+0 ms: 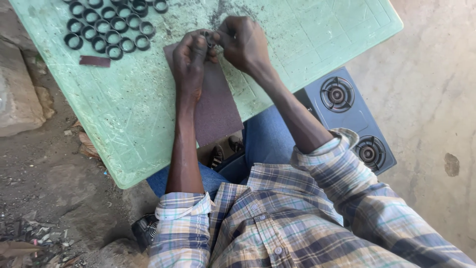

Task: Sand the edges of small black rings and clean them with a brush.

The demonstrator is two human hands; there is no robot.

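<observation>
Left hand (pixel 191 59): fingers curled, pinching one side of a small dark ring (pixel 210 38). Right hand (pixel 244 43): fingers bent, pinching the opposite side of the same ring. The ring sits between the two sets of fingertips, just above the far end of the abrasive sheet (pixel 210 97). Most of the ring is covered by the fingers, so its condition cannot be read.

The two-hand pinch appears to steady a part too small for one hand to control. Both forearms extend over the sheet, keeping the ring directly above it.

The sheet, dark reddish-brown, lies flat on the surface (pixel 139 109), with its near end overhanging the edge toward the person's lap. Placement directly under the hands keeps it within immediate reach.

A smaller strip (pixel 95 61) of the same colour lies on the surface to the left, well apart from the hands.

Beyond the strip, a group of rings (pixel 110 27) lies in close rows at the far left corner, separate from the ring in hand.

The surface is pale green plastic, scratched and dusty. A two-burner stove (pixel 354 121) rests on the ground beside its right edge.
</observation>
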